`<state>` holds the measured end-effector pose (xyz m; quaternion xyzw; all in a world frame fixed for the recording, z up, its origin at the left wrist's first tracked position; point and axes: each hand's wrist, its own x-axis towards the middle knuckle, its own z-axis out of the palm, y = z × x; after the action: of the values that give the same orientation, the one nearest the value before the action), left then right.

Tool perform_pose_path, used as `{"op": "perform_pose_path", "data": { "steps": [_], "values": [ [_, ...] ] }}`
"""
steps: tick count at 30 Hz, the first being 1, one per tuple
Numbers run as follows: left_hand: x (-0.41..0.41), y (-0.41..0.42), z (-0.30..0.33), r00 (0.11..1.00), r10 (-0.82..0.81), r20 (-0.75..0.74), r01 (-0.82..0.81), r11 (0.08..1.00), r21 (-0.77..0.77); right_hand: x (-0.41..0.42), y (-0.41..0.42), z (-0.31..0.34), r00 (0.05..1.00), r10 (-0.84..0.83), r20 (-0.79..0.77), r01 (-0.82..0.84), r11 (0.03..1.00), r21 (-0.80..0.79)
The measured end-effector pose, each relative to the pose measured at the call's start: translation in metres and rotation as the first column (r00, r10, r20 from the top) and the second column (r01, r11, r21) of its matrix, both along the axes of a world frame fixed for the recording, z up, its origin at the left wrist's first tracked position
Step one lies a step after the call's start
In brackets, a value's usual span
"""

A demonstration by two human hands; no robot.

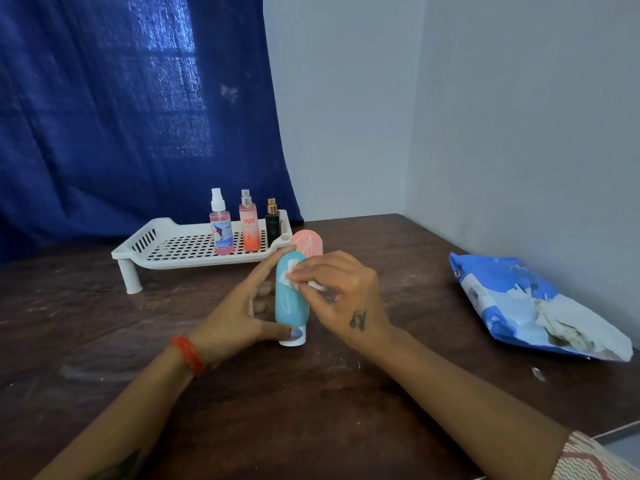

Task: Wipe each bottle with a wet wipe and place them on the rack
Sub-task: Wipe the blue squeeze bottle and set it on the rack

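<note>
Here we are mid-wipe: the teal bottle [292, 299] stands cap-down on the desk [398, 393], its long axis upright and leaning a touch away from the person, right between the two hands. The left hand [242, 317] steadies it, thumb pressed at the white cap low down, forefinger stretched up along the bottle's left side to its top, the other fingers curled round behind. The right hand [346, 292] pinches a small folded wet wipe [287, 277] between thumb and fingertips and presses it against the upper front of the bottle. Both hands are touching the bottle, so neither has to reach.

Now the relation that matters: the white rack [194, 245] lies beyond the bottle and to the left, away from the person, on the left hand's side. Three bottles already stand on its right end, a pink spray bottle [221, 226], an orange bottle [248, 225] and a small black bottle [272, 221]. To my eye the left hand, already holding the bottle, looks better placed to carry it forward and left, onto the free perforated floor left of those three.

A peach bottle [308, 244] stands on the desk just behind the teal one, beside the rack's near right corner, apparently not yet racked. The blue pack of wipes [533, 306] lies well off to the right.
</note>
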<state>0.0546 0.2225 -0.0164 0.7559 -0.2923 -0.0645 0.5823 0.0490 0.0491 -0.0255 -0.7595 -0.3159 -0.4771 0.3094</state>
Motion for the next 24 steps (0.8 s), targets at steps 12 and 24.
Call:
{"op": "perform_pose_path", "data": {
  "steps": [12,24],
  "values": [
    [0.0028,0.0014,-0.0024,1.000,0.007,0.001,-0.007,1.000,0.006,0.0011,-0.0023,0.0008,0.995,-0.080,0.052,0.080,0.997,0.016],
    [0.0006,-0.0002,-0.0005,1.000,0.006,0.004,-0.006,1.000,-0.008,-0.0043,-0.0043,0.0039,0.997,-0.020,0.078,0.035,0.978,-0.207]
  ]
}}
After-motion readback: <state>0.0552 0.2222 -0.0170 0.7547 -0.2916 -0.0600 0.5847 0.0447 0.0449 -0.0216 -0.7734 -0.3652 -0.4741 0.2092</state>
